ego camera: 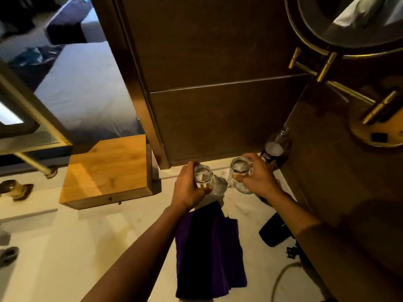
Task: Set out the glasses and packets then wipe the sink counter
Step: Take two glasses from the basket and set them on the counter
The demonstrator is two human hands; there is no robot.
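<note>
While no label reads clearly, both hands [189,188] [259,179] grip glasses [204,177] [239,168].

Left hand [187,188] and right hand [259,178] each grip a glass over the pale counter [87,247].

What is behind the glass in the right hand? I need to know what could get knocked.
A bottle stands in the corner just behind the right hand and its glass. The hand hides the bottle's lower part.
</note>
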